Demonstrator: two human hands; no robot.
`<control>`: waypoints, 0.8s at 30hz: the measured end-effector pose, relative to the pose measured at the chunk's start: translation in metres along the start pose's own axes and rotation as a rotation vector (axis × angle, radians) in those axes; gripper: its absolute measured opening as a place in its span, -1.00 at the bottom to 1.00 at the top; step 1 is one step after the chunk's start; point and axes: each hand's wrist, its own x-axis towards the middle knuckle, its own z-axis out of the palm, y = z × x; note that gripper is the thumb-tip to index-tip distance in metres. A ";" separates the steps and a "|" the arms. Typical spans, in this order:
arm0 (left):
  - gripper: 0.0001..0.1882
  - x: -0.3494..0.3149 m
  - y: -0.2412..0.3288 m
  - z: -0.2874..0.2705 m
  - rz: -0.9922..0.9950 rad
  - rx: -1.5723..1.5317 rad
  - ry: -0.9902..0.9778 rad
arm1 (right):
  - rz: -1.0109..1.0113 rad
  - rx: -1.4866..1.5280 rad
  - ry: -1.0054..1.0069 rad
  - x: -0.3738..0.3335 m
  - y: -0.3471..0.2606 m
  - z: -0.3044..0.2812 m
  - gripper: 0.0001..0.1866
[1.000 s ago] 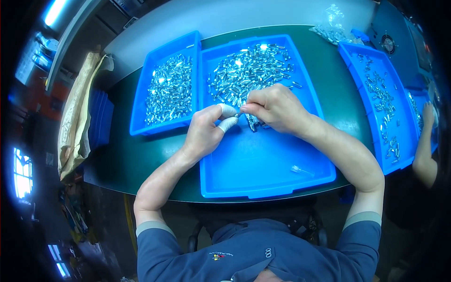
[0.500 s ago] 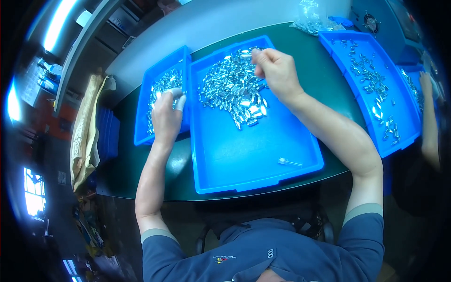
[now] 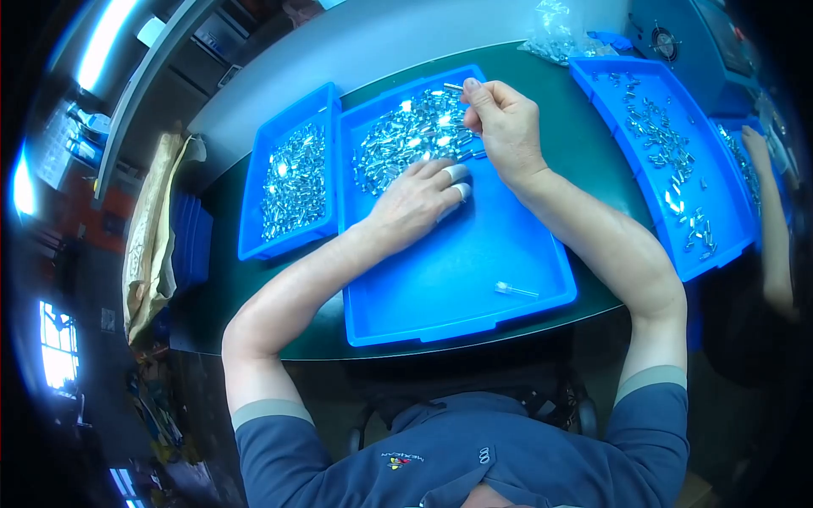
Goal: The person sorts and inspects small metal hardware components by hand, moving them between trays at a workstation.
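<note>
Over tray, left hand, metal parts

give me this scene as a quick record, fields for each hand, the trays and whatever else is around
left hand: over middle tray, beside its parts pile; white covers on two fingertips; grip unclear
right hand: raised, appears to pinch a slim metal part
middle tray: parts pile toward far end, clear piece near front
left tray: metal parts
right tray: scattered metal parts
table: green top
far right: another person's hand
</note>
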 end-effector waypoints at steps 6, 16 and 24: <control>-0.81 -0.010 -0.014 -0.004 -0.025 -0.063 0.150 | 0.002 -0.037 -0.030 -0.001 0.002 -0.001 -0.66; -0.79 -0.048 -0.011 -0.013 -0.625 -0.482 0.401 | -0.020 -0.437 -0.557 -0.018 0.001 0.005 -0.66; -0.76 -0.048 -0.008 -0.019 -0.539 -0.451 0.401 | 0.001 -0.479 -0.631 -0.021 -0.003 0.008 -0.72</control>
